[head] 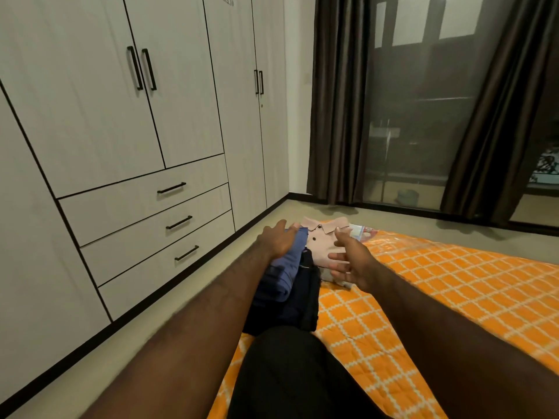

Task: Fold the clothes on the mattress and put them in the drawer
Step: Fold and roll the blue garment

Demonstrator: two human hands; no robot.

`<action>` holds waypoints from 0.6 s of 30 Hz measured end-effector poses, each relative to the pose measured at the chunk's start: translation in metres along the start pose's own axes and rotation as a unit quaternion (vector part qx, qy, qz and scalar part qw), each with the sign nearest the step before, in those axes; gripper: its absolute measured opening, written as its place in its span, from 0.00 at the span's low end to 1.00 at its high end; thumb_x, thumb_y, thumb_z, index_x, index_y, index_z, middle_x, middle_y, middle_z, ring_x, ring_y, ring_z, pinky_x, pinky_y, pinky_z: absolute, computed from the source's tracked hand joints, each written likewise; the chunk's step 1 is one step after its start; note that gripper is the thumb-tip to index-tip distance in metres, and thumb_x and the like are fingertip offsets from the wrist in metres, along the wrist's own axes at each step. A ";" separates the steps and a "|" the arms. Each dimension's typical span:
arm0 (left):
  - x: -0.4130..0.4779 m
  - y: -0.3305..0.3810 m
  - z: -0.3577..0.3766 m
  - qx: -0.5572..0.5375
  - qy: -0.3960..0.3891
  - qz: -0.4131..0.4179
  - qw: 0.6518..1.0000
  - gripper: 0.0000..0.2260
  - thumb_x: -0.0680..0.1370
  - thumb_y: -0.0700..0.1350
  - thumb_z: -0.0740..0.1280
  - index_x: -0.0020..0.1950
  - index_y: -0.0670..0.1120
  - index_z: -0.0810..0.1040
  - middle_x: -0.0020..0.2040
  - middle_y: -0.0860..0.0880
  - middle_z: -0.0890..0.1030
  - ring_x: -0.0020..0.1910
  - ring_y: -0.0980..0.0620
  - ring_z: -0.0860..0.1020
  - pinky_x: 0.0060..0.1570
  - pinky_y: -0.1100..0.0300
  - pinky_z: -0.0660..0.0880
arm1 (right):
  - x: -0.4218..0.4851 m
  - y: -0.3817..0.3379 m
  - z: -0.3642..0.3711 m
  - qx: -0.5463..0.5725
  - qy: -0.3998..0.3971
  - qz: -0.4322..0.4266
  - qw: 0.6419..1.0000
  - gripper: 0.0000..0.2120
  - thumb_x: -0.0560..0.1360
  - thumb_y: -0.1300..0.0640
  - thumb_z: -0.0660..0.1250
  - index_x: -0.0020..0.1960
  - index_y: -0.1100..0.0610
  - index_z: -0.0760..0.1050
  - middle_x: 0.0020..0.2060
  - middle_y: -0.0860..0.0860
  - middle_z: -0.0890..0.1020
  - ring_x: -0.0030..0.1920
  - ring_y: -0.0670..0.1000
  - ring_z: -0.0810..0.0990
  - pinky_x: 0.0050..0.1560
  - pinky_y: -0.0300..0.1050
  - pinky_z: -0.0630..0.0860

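Black-clad knee [290,373], dark garment [307,297] partly hidden behind

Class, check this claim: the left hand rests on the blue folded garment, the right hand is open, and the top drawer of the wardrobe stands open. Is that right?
Not quite. The head view shows the top drawer closed, like the two below it. The rest stands: the left hand rests on the blue folded garment, and the right hand is open.

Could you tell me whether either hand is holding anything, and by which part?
Nothing is gripped: the left hand rests on the blue garment at its far end; the right hand hovers empty.
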State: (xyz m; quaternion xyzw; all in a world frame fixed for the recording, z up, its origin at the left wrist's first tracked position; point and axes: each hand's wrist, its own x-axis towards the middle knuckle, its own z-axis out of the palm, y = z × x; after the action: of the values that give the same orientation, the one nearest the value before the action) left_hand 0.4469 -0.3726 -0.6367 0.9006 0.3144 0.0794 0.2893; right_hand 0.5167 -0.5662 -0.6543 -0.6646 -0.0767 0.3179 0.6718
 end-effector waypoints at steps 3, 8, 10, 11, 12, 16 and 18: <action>-0.020 0.017 -0.002 -0.012 0.000 0.026 1.000 0.30 0.81 0.68 0.49 0.79 0.55 0.61 0.76 0.38 0.66 0.73 0.37 0.67 0.71 0.41 0.66 | -0.019 -0.006 -0.014 0.006 -0.007 -0.019 1.000 0.30 0.80 0.34 0.60 0.70 0.55 0.72 0.63 0.60 0.79 0.57 0.60 0.80 0.60 0.57 0.79; -0.062 0.043 -0.010 -0.050 0.019 0.087 0.995 0.30 0.83 0.66 0.49 0.78 0.50 0.65 0.75 0.39 0.69 0.73 0.39 0.68 0.71 0.46 0.65 | -0.057 -0.013 -0.030 0.000 0.000 -0.044 0.999 0.30 0.80 0.32 0.60 0.68 0.55 0.74 0.61 0.60 0.80 0.59 0.61 0.80 0.55 0.54 0.81; -0.079 0.054 -0.014 -0.072 0.020 0.102 0.992 0.30 0.83 0.66 0.49 0.78 0.49 0.66 0.75 0.40 0.69 0.73 0.40 0.68 0.71 0.47 0.65 | -0.073 -0.015 -0.035 -0.011 0.007 -0.050 0.999 0.29 0.80 0.32 0.60 0.66 0.55 0.75 0.61 0.60 0.80 0.59 0.62 0.80 0.55 0.54 0.81; -0.089 0.058 -0.016 -0.083 0.016 0.106 0.991 0.30 0.83 0.66 0.49 0.77 0.49 0.66 0.75 0.41 0.69 0.73 0.41 0.68 0.70 0.47 0.65 | -0.082 -0.016 -0.038 -0.015 0.009 -0.050 0.999 0.28 0.80 0.32 0.60 0.63 0.55 0.76 0.61 0.60 0.80 0.59 0.61 0.80 0.55 0.54 0.81; -0.098 0.062 -0.017 -0.090 0.014 0.111 0.990 0.30 0.83 0.66 0.49 0.77 0.49 0.66 0.75 0.41 0.69 0.73 0.42 0.68 0.70 0.48 0.65 | -0.090 -0.017 -0.040 -0.016 0.011 -0.050 0.999 0.27 0.79 0.32 0.60 0.60 0.55 0.77 0.60 0.59 0.80 0.58 0.61 0.80 0.56 0.54 0.81; -0.134 0.075 -0.031 -0.102 0.016 0.129 0.986 0.30 0.83 0.65 0.48 0.77 0.48 0.66 0.76 0.42 0.69 0.74 0.43 0.68 0.69 0.48 0.65 | -0.119 -0.023 -0.044 -0.016 0.015 -0.061 0.998 0.30 0.79 0.31 0.60 0.65 0.56 0.76 0.59 0.59 0.81 0.57 0.60 0.81 0.51 0.53 0.82; -0.151 0.080 -0.044 -0.099 0.026 0.134 0.986 0.30 0.84 0.65 0.48 0.78 0.46 0.66 0.76 0.42 0.69 0.74 0.42 0.67 0.70 0.49 0.64 | -0.133 -0.027 -0.042 -0.012 0.013 -0.070 0.997 0.31 0.79 0.32 0.60 0.67 0.57 0.74 0.57 0.59 0.81 0.54 0.59 0.82 0.49 0.52 0.81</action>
State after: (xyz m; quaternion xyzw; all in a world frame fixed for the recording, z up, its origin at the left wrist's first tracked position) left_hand 0.3555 -0.4952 -0.5493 0.8990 0.1891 0.1720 0.3557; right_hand 0.4433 -0.6700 -0.5904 -0.6699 -0.1182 0.2603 0.6853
